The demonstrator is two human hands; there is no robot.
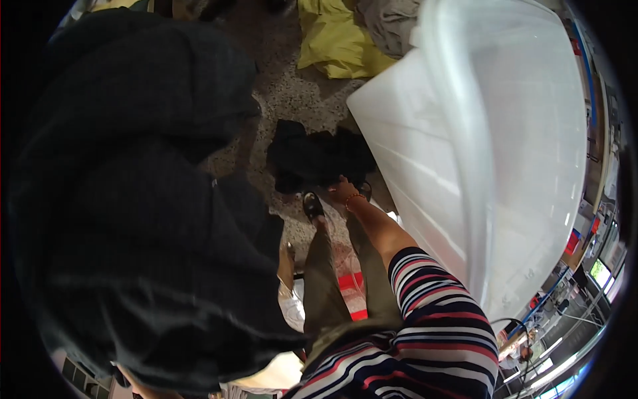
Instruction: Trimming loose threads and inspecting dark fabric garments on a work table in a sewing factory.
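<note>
My right hand (343, 190) reaches down toward a dark bunched cloth (319, 156) on the floor. Its fingertips are at the cloth's near edge, and the visible fingers look apart; whether they touch the fabric is hard to make out. A beaded bracelet (355, 197) circles that wrist. Close in front of me, a large black cloth (146, 199) fills the left side. My left hand is not visible. A bit of skin (143, 389) shows under the black cloth at lower left, but whose it is I cannot tell.
A big translucent white plastic sheet or bin wall (425, 159) rises at right. Yellow fabric (335, 40) and grey fabric (392, 26) lie at the far side. My shoe (312, 206) stands on the speckled floor (282, 86). Cluttered shelves and a lit screen (600, 272) line the right rim.
</note>
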